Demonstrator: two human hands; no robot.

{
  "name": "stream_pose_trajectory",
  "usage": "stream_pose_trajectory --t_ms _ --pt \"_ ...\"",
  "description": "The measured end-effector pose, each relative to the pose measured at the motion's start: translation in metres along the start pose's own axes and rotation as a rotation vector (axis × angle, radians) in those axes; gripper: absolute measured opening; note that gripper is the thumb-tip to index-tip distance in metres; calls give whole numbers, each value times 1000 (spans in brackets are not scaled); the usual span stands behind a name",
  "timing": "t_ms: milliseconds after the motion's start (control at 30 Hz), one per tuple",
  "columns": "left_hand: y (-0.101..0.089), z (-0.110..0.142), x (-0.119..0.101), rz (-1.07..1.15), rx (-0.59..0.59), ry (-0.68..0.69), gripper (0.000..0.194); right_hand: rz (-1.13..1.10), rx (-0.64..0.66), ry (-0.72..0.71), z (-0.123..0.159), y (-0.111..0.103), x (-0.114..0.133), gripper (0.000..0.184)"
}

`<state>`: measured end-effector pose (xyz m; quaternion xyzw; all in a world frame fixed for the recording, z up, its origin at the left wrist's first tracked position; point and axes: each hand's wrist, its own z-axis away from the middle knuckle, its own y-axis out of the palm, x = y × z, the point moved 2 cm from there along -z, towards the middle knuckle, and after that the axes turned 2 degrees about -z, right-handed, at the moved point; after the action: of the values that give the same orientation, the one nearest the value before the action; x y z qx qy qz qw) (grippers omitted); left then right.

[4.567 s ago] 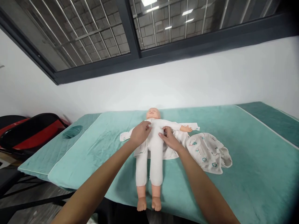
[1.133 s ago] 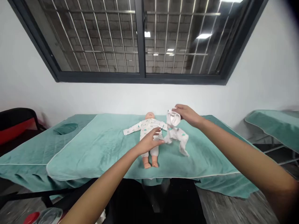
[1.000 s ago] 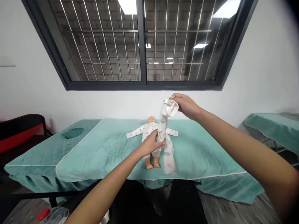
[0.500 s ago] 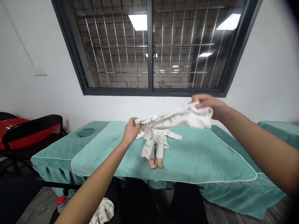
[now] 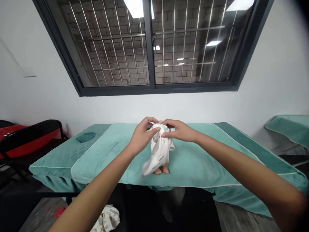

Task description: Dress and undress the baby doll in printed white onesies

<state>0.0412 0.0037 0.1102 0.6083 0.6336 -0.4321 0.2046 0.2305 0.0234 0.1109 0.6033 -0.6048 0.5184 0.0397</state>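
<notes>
A white baby garment (image 5: 159, 149) with a small teal print hangs in folds from both my hands. My left hand (image 5: 143, 135) pinches its upper edge, thumb toward me. Close beside it, my right hand (image 5: 180, 130) grips the same edge with thumb and fingers. Beneath and behind the cloth lies a baby doll (image 5: 165, 169), its bare feet showing below the garment's hem. Most of the doll's body and head is hidden by the cloth and my hands. The garment's lower left end is blurred.
A teal blanket (image 5: 205, 167) with white piping covers the bed (image 5: 60, 154), which has a round face hole (image 5: 85, 137) at left. Black-framed chairs (image 5: 31, 138) stand to the left. Below are a crumpled printed cloth (image 5: 108, 217) and a red cap (image 5: 60, 212). A barred window is ahead.
My right hand has come down and left, meeting my left hand at the garment's upper edge. The garment, formerly stretched out sideways, now hangs down in front of the doll. The view has shifted slightly.
</notes>
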Motion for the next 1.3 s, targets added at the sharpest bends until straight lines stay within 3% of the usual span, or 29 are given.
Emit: stream_pose_trajectory --t_ms 133,300,367,433,567,633,733,833,900,967,1067,1133,1233,1300 --pt "-17 2 10 174 9 -122 23 -59 42 65 -6 5 -14 30" --pt "-50 -11 14 334 -135 -134 28 -188 258 126 -4 -8 -17 36" --pt "-62 -15 17 363 -107 -145 27 -349 231 119 -3 -15 -12 39" --pt "-66 -15 18 335 -14 -151 25 -539 91 103 -3 -17 -6 42" --pt "-50 -3 8 0 315 -121 28 -717 -171 93 -8 -2 9 43" --pt "-38 3 -2 -102 374 -78 27 -705 -218 83 -11 7 15 43" --pt "-33 7 -16 104 155 -66 29 -635 -171 80 -13 10 25 43" --pt "-35 5 -20 408 -73 -116 31 -407 194 171 -15 7 36 40" --pt "-36 3 -19 481 -117 -143 35 -264 396 223 -16 5 42 42" --pt "-36 4 -16 459 -82 -158 39 -246 372 200 -19 3 46 38" --pt "-32 9 -10 315 159 -182 43 -324 201 111 -26 4 48 35" --pt "-30 12 -3 223 287 -213 39 -353 158 87 -28 7 44 36" --pt "-27 13 9 296 174 -229 33 -340 179 131 -28 10 32 38" --pt "-22 12 19 406 67 -238 34 -282 296 214 -25 11 19 37"
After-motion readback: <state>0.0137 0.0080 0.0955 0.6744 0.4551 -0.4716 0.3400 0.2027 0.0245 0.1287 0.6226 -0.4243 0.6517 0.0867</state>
